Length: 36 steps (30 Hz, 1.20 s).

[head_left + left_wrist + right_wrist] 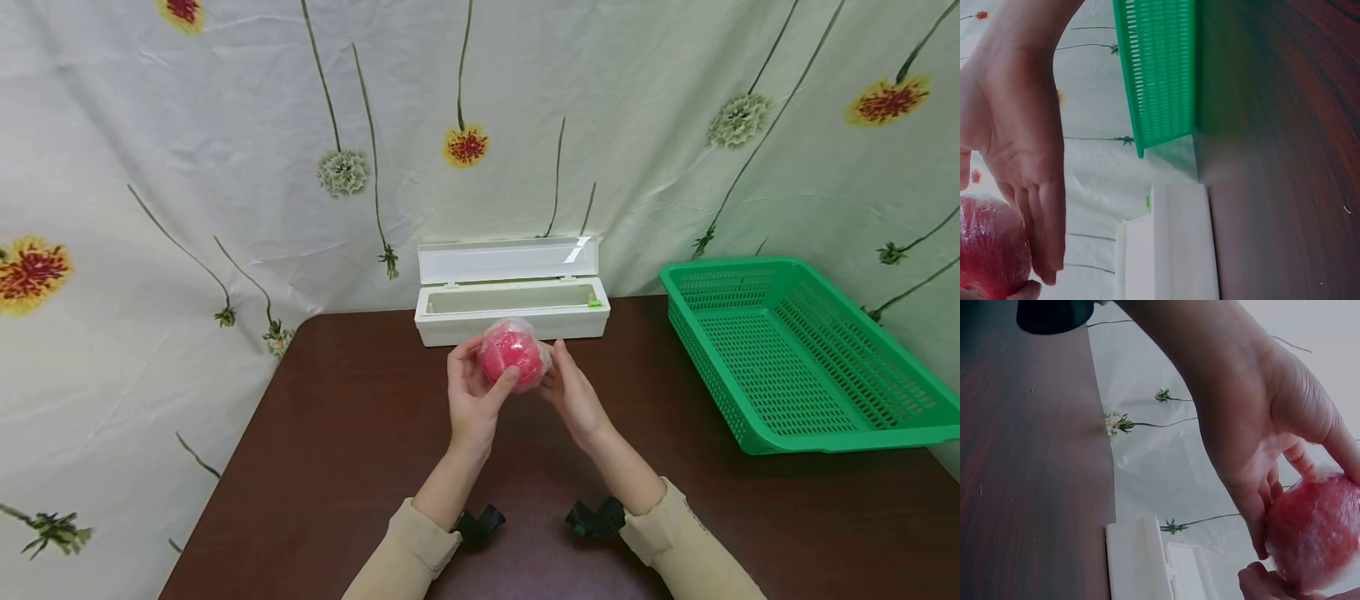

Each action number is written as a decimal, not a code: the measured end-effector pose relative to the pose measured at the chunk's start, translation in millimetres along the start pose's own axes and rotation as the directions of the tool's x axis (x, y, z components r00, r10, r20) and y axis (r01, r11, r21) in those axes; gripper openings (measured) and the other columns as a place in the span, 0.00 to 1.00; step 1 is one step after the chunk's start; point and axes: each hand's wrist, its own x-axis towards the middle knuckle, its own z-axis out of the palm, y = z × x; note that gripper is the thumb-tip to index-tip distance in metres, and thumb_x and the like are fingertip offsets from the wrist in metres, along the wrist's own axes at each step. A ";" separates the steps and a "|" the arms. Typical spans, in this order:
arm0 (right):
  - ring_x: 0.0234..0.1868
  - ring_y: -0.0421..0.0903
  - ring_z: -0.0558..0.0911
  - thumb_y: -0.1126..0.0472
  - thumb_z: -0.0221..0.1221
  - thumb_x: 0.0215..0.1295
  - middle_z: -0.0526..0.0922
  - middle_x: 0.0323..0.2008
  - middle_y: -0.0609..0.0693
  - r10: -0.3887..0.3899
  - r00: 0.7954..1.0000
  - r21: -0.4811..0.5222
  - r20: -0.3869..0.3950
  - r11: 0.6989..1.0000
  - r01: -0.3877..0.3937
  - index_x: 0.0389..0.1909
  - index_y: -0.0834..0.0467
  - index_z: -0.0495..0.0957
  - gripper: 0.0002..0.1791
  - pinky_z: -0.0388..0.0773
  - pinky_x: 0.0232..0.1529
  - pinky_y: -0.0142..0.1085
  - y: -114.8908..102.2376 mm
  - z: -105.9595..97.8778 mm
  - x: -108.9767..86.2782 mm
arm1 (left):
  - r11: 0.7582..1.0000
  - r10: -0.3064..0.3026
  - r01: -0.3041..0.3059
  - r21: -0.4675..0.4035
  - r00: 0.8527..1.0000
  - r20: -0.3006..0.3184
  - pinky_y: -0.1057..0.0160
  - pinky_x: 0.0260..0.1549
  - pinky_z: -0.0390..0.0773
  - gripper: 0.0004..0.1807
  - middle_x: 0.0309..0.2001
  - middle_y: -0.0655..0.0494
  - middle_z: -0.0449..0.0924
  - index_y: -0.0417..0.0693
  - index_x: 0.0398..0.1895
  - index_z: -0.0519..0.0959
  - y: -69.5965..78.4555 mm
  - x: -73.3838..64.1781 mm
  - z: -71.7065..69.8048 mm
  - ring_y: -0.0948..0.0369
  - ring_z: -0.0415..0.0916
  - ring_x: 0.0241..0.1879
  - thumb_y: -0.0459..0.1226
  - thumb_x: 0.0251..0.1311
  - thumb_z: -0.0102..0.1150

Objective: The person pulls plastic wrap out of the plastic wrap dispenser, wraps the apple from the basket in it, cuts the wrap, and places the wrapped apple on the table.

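A round red thing in crinkled clear plastic film [512,354] is held above the table, in front of a long white box. My left hand [471,408] grips it from the left, thumb across its near side and fingers behind. My right hand [581,404] touches the film on the right side with fairly straight fingers, thumb pointing up. In the left wrist view the right hand [1019,131] lies flat alongside the wrapped red thing [991,247]. The right wrist view shows the left thumb and fingers around the wrapped red thing [1316,534].
Behind the hands stands the white box [517,325], its lid [506,260] raised and a green slider [594,303] at its right end. A green plastic basket [705,379] occupies the table's right side. A flowered cloth [247,125] hangs behind the dark brown table [322,483].
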 end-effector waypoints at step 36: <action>0.63 0.56 0.61 0.55 0.61 0.61 0.55 0.66 0.64 -0.183 0.955 -0.033 0.232 0.980 0.196 0.71 0.64 0.47 0.44 0.73 0.54 0.35 -8.4 -26.5 2.5 | 0.987 0.037 -0.057 0.149 0.990 0.135 0.57 0.52 0.74 0.40 0.58 0.45 0.67 0.37 0.62 0.61 3.9 0.0 -5.0 0.51 0.67 0.56 0.32 0.46 0.72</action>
